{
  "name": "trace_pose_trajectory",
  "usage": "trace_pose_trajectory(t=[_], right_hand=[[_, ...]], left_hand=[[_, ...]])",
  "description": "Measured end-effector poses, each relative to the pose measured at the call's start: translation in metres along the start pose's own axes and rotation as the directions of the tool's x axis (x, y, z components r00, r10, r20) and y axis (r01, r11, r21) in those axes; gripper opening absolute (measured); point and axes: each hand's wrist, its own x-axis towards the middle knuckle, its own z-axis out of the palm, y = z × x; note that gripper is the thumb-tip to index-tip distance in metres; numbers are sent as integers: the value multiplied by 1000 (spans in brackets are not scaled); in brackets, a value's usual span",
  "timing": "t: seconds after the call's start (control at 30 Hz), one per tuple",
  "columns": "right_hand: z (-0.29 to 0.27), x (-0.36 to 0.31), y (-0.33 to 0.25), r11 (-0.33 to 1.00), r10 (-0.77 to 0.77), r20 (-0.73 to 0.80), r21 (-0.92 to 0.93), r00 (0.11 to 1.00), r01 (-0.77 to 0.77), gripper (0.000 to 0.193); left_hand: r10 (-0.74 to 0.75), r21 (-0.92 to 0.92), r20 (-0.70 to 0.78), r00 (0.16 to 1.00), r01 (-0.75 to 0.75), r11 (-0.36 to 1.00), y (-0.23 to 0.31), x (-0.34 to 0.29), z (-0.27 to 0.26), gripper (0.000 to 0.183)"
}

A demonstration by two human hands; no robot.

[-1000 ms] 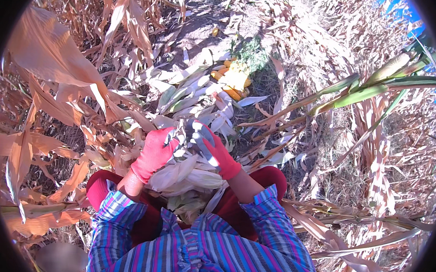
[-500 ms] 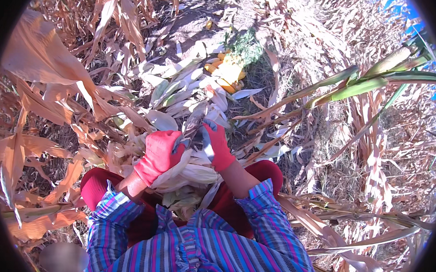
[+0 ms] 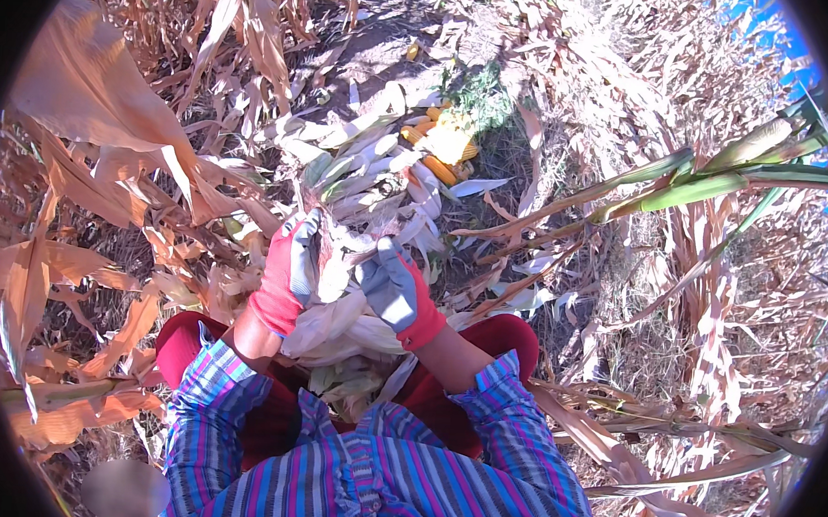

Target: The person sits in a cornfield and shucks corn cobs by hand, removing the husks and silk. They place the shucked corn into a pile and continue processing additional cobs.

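Note:
Both my hands wear red gloves with grey palms and fingers. My left hand (image 3: 289,269) is closed on the left side of a dry corn husk (image 3: 336,266), close to its brownish, stringy top. To the right, my right hand (image 3: 395,290) grips the husk's other side, fingers bent inward. The pale leaves spread between the two hands, above my lap. Whether an ear sits inside them cannot be made out. More pale husks (image 3: 331,331) lie just below, between my knees. Beyond my hands, bare yellow corn ears (image 3: 446,146) rest in a heap on the ground.
Loose husks (image 3: 368,153) litter the ground around the heap. Tall dry corn leaves (image 3: 104,102) crowd the left. A partly green stalk (image 3: 661,183) slants in from the right, and dry stalks (image 3: 677,427) lie by my right elbow. One small yellow ear (image 3: 413,51) lies farther off.
My hands have drawn apart, the left moving up and left and turning its grey finger side into sight. The husk, earlier a narrow dark tip between them, now shows spread and pale.

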Motion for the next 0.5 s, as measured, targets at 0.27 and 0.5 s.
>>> trace_pose_trajectory(t=[0.27, 0.5], right_hand=[[7, -5, -40, 995, 14, 251, -102, 968, 12, 39], [20, 9, -62, 985, -144, -44, 94, 989, 147, 32]], left_hand=[[-26, -258, 33, 999, 33, 966, 27, 18, -20, 20], [-11, 66, -88, 996, 17, 998, 28, 3, -11, 23]])
